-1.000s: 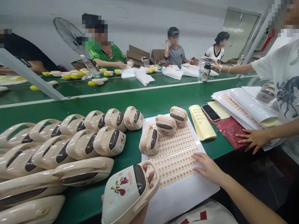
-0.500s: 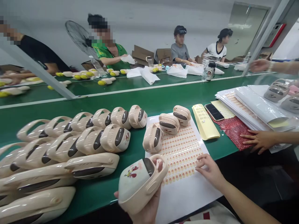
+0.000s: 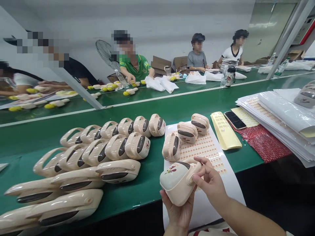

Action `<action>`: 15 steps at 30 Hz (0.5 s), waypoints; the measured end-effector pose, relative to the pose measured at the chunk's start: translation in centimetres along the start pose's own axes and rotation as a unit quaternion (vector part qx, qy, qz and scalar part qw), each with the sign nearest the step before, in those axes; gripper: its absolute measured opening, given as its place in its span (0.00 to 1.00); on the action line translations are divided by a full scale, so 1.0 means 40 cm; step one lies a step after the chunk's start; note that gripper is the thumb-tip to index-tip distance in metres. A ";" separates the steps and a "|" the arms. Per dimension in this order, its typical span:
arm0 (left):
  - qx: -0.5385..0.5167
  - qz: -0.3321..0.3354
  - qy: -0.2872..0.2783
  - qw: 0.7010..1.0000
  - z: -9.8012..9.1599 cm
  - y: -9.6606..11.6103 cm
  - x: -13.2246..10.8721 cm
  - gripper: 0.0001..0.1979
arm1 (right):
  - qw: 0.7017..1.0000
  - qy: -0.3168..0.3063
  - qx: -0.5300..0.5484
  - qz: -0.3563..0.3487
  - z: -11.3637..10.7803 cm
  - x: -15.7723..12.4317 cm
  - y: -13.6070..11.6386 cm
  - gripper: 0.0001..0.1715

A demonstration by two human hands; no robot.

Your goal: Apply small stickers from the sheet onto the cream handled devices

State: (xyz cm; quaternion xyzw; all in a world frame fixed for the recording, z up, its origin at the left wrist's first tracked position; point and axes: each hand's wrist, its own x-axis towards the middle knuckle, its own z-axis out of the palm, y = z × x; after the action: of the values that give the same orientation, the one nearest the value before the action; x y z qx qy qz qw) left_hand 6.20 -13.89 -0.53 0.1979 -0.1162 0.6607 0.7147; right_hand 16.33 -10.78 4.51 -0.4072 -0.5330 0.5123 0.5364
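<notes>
My left hand (image 3: 177, 209) cups from below a beige case (image 3: 180, 186) with a carrying handle, which looks like a small portable speaker. Its pale front bears a red printed picture, and a dark panel lies on top. With thumb and fingers closed, my right hand (image 3: 209, 178) touches the round handle joint on the case's right side; anything between the fingertips is hidden. Beneath lies a white sheet of small orange-and-cream stickers (image 3: 201, 149). Three similar speakers (image 3: 187, 132) stand on its far left part.
Rows of beige speakers (image 3: 118, 147) fill the green table's left side. To the right lie a yellow sticker strip (image 3: 225, 131), a phone (image 3: 235, 120), red wrap (image 3: 265, 141) and stacked sheets (image 3: 278, 121). Several co-workers sit across, beyond a slanted metal post (image 3: 73, 78).
The view has swung left. My right hand has gone from the sticker sheet to the speaker's handle joint. The speaker has tilted in my left hand. A co-worker's hands at right have left view.
</notes>
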 end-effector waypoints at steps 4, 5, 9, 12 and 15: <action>-0.012 0.001 -0.014 1.000 -0.001 -0.004 0.006 0.28 | 1.000 -0.012 -0.019 -0.016 -0.007 0.003 -0.004 0.15; -0.014 0.001 -0.015 1.000 0.000 -0.005 0.007 0.28 | 0.999 -0.013 -0.028 -0.019 -0.006 0.003 -0.005 0.14; -0.005 0.002 -0.008 1.000 0.008 -0.005 0.013 0.27 | 0.993 0.011 -0.085 -0.078 0.002 0.000 -0.003 0.12; 0.006 -0.003 -0.004 1.000 0.009 -0.002 0.013 0.26 | 0.974 0.021 -0.139 -0.177 0.006 -0.001 0.007 0.09; 0.011 -0.016 0.025 1.000 0.002 0.001 0.006 0.26 | 0.958 0.017 -0.191 -0.215 0.001 0.004 0.021 0.03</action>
State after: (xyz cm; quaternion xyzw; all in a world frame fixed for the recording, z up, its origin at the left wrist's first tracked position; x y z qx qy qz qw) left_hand 6.20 -13.71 -0.33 0.1911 -0.0877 0.6555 0.7253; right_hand 16.16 -10.52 3.71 -0.3862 -0.6868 0.2670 0.5548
